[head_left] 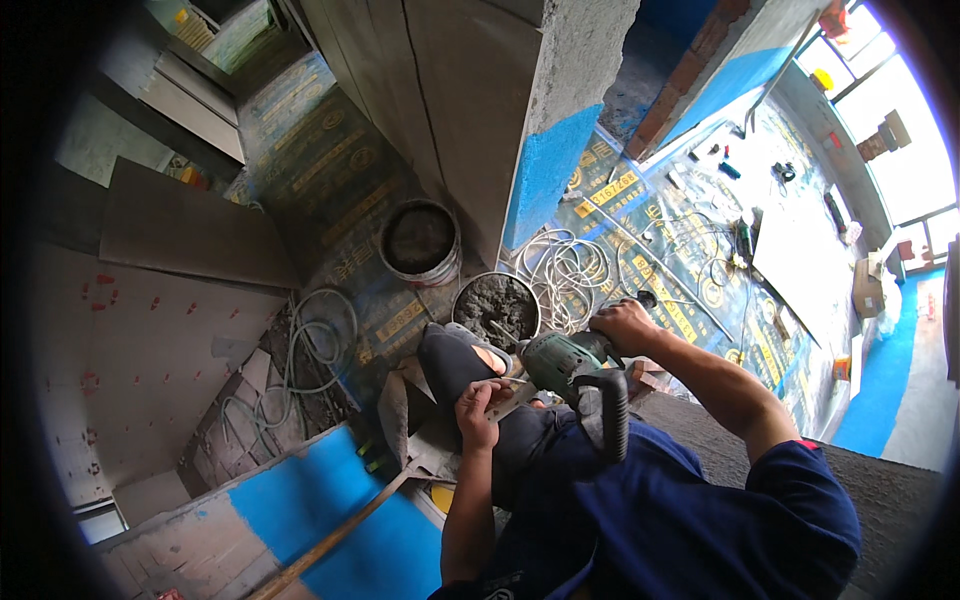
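My right hand (622, 322) is wrapped round the rear of a green power drill (557, 362) with a black side handle (607, 425). The drill lies across my lap, pointing to the left. My left hand (478, 412) is closed near the drill's front, pinching a thin, pale piece that I cannot make out clearly. A pale, flat strip (513, 401) lies beside those fingers. Just beyond my knee (440, 365) stands a bucket of grey lumpy mix (495, 310) with a thin stick in it. A second bucket (420, 245) with dark grey contents stands farther back to the left.
Coiled white cables (565, 265) and a long pole (650, 255) lie on the covered floor. Hoses (330, 345) lie at left near a leaning board (200, 220). A wooden-handled tool (350, 525) slants at lower left. A wall corner (560, 140) rises ahead.
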